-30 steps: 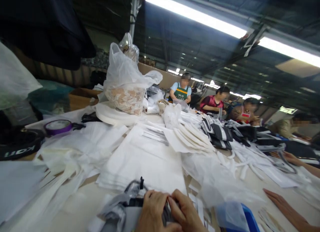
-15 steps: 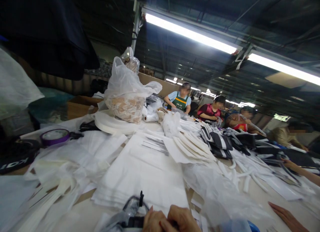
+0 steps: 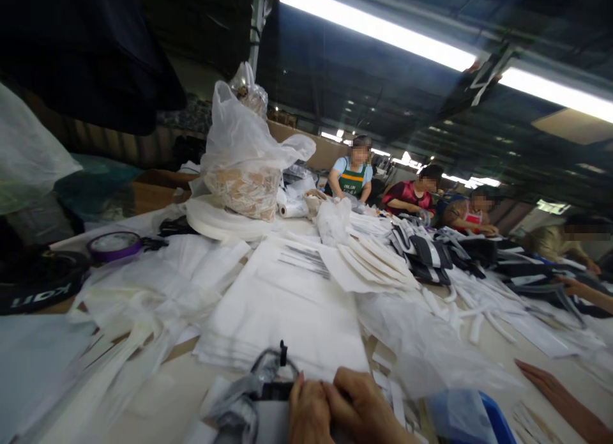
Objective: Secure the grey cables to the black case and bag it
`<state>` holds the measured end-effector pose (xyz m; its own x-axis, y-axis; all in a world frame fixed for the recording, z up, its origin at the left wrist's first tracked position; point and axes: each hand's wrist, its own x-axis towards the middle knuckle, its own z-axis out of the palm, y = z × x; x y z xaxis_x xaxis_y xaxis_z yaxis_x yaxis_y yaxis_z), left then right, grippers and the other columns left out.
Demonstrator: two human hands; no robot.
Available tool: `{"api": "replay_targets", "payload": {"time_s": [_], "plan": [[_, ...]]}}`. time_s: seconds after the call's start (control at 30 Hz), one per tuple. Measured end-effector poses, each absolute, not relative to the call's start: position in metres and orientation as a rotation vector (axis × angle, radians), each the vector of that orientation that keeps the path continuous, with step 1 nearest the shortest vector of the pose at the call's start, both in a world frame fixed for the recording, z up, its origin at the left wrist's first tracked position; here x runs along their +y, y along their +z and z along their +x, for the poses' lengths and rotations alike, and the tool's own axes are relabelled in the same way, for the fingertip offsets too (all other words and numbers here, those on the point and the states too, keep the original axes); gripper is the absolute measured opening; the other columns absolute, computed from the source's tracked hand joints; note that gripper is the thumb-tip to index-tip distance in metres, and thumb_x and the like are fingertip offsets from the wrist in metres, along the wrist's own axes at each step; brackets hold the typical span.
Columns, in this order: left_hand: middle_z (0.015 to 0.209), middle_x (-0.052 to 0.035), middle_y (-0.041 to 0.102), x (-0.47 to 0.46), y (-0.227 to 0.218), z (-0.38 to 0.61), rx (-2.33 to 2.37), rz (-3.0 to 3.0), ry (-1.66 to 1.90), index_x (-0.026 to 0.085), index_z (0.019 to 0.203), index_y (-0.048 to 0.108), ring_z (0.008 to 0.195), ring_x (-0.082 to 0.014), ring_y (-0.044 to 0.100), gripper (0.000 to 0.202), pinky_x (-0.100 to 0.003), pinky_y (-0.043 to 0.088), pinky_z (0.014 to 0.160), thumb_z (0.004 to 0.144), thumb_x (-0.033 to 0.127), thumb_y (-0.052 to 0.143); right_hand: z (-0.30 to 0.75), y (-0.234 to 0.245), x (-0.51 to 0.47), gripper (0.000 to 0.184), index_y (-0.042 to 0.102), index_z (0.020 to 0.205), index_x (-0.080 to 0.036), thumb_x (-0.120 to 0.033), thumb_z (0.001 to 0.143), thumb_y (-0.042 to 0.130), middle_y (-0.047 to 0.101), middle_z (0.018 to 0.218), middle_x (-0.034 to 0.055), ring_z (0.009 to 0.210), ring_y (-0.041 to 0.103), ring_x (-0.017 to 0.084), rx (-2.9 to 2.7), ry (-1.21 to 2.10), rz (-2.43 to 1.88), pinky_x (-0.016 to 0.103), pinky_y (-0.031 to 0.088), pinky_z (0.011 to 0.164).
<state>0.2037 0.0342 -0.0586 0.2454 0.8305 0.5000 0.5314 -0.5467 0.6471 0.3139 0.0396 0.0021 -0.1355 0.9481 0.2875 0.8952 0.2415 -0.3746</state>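
The long work table [image 3: 153, 393] is covered with material almost everywhere. In its middle lies a flat stack of white non-woven sheets [image 3: 287, 310], squared up, probably so that one sheet can be taken at a time. Behind this stack stands a clear plastic bag [image 3: 244, 169] with brownish contents, its mouth open upward. To the right of the stack, black-and-white striped pieces [image 3: 424, 252] lie in a heap, and a fan of white pieces [image 3: 371, 265] lies between them and the stack. To the left of the stack, near the table edge, is a purple tape roll [image 3: 113, 244].

Just in front of the stack, touching its near edge, lies a black strapped item [image 3: 274, 390] (partly in grey plastic wrap). The left hand [image 3: 309, 413] has its fingers closed together on this item, seemingly to keep it steady. The right hand [image 3: 366, 405] presses against the left, fingers bent; I cannot tell what they grip. A co-worker's hand [image 3: 550, 390] lies flat, far right of the stack.
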Motion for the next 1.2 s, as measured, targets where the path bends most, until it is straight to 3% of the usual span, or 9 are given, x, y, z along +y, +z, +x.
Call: {"api": "replay_targets", "payload": {"time_s": [0.1, 0.2, 0.4, 0.77, 0.87, 0.97, 1.03, 1.13, 1.2], "plan": [[0.091, -0.0111, 0.065, 0.029, -0.037, 0.194, 1.105, 2.036, 1.008, 0.014, 0.100, 0.060, 0.096, -0.0308, 0.059, 0.047, -0.061, 0.030, 0.104, 0.053, 0.012, 0.056, 0.309, 0.008, 0.041, 0.039, 0.038, 0.049, -0.018, -0.033, 0.084, 0.041, 0.038, 0.044, -0.0047, 0.044, 0.031, 0.006, -1.956, 0.255, -1.738, 0.022, 0.020, 0.045], [0.091, -0.0109, 0.064, 0.032, -0.018, 0.190, 1.055, 2.031, 0.733, 0.015, 0.095, 0.061, 0.099, -0.0297, 0.056, 0.039, -0.061, 0.023, 0.106, 0.056, 0.014, 0.055, 0.312, 0.007, 0.045, 0.040, 0.033, 0.048, -0.019, -0.037, 0.082, 0.041, 0.033, 0.045, -0.0056, 0.044, 0.028, 0.006, -1.867, 0.354, -1.794, 0.023, 0.021, 0.046], [0.080, -0.0109, 0.063, 0.033, -0.009, 0.186, 1.024, 2.219, 0.526, 0.014, 0.076, 0.061, 0.090, -0.0282, 0.057, 0.017, -0.058, 0.028, 0.103, 0.060, 0.019, 0.056, 0.316, 0.008, 0.046, 0.040, 0.030, 0.048, -0.020, -0.041, 0.080, 0.040, 0.027, 0.044, -0.0065, 0.044, 0.024, 0.007, -1.763, 0.397, -1.832, 0.023, 0.021, 0.045], [0.092, -0.0184, 0.062, 0.031, -0.004, 0.187, 1.017, 2.245, 0.299, 0.004, 0.087, 0.066, 0.099, -0.0323, 0.053, 0.039, -0.054, 0.024, 0.108, 0.064, 0.035, 0.070, 0.326, -0.005, 0.041, 0.045, 0.035, 0.050, -0.021, -0.046, 0.087, 0.039, 0.032, 0.044, -0.0060, 0.040, 0.033, 0.008, -1.801, 0.405, -1.793, 0.021, 0.028, 0.040], [0.099, -0.0192, 0.060, 0.035, -0.004, 0.184, 1.005, 2.068, 0.438, 0.003, 0.095, 0.063, 0.101, -0.0334, 0.052, 0.052, -0.052, 0.034, 0.103, 0.059, 0.037, 0.077, 0.323, 0.012, 0.038, 0.035, 0.058, 0.066, -0.020, -0.046, 0.086, 0.047, 0.058, 0.061, -0.0006, 0.056, 0.056, 0.013, -1.897, 0.253, -1.682, 0.022, 0.043, 0.053], [0.099, -0.0149, 0.059, 0.042, -0.003, 0.176, 1.036, 1.774, 0.856, 0.005, 0.098, 0.059, 0.099, -0.0264, 0.053, 0.039, -0.040, 0.044, 0.094, 0.059, 0.008, 0.060, 0.302, 0.039, 0.028, 0.030, 0.064, 0.093, -0.020, -0.046, 0.085, 0.051, 0.067, 0.093, 0.0054, 0.086, 0.063, 0.019, -1.774, -0.047, -1.599, 0.029, 0.048, 0.078], [0.094, -0.0092, 0.060, 0.047, 0.000, 0.171, 1.059, 1.497, 1.096, 0.010, 0.097, 0.058, 0.093, -0.0202, 0.055, 0.038, -0.033, 0.047, 0.087, 0.061, 0.002, 0.047, 0.276, 0.060, 0.019, 0.026, 0.063, 0.096, -0.020, -0.041, 0.086, 0.051, 0.066, 0.095, 0.0057, 0.087, 0.063, 0.019, -1.482, -0.036, -1.674, 0.030, 0.048, 0.080], [0.086, -0.0030, 0.064, 0.054, 0.000, 0.169, 1.095, 1.346, 1.137, 0.017, 0.097, 0.058, 0.079, -0.0150, 0.059, 0.028, -0.027, 0.051, 0.070, 0.084, 0.009, 0.033, 0.227, 0.091, 0.020, 0.019, 0.062, 0.089, -0.019, -0.037, 0.081, 0.060, 0.066, 0.086, 0.0049, 0.073, 0.063, 0.017, -1.125, 0.167, -1.527, 0.027, 0.051, 0.067], [0.084, -0.0029, 0.065, 0.059, -0.002, 0.172, 1.163, 1.452, 1.099, 0.019, 0.095, 0.059, 0.077, -0.0138, 0.060, 0.034, -0.026, 0.051, 0.067, 0.094, 0.016, 0.025, 0.195, 0.109, 0.035, 0.018, 0.061, 0.093, -0.018, -0.032, 0.083, 0.058, 0.066, 0.089, 0.0065, 0.076, 0.065, 0.016, -1.086, 0.375, -1.415, 0.026, 0.052, 0.064]]}}
